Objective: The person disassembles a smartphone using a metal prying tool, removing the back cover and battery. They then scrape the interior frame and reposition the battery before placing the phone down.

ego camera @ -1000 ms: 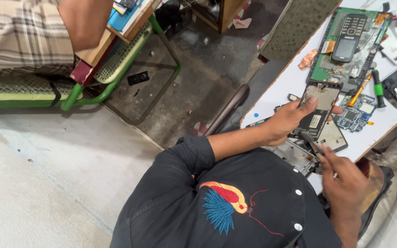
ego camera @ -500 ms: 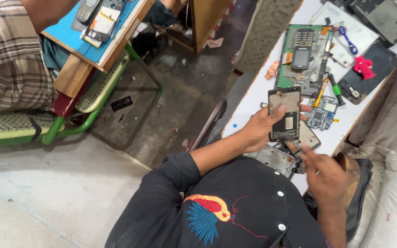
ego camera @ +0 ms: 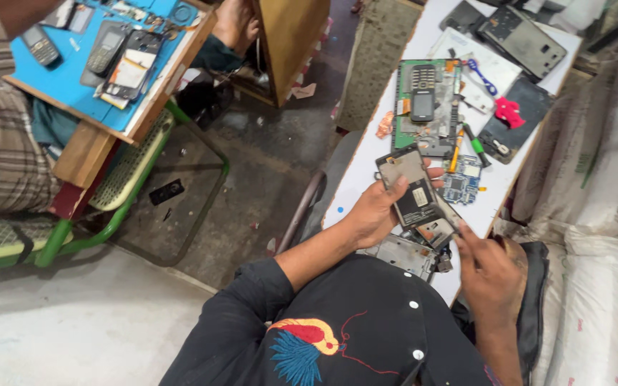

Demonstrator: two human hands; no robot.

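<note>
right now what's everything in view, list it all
opened phone body: one, dark with a pale label, held up over the white table in the left hand
white table: one, upper right, strewn with parts
green mat: one, on the white table, a small dark keypad phone lying on it
blue circuit board: one, beside the held phone
screwdrivers: at least two, green-handled and orange-handled, mid table
red piece: one, on a dark panel, far side
blue board: one, upper left, carrying several phones
green metal bench: one, left, a person in a checked garment on it
white sacks: several, right edge
left hand: grips the phone body
right hand: fingertips at the phone's lower corner
</note>
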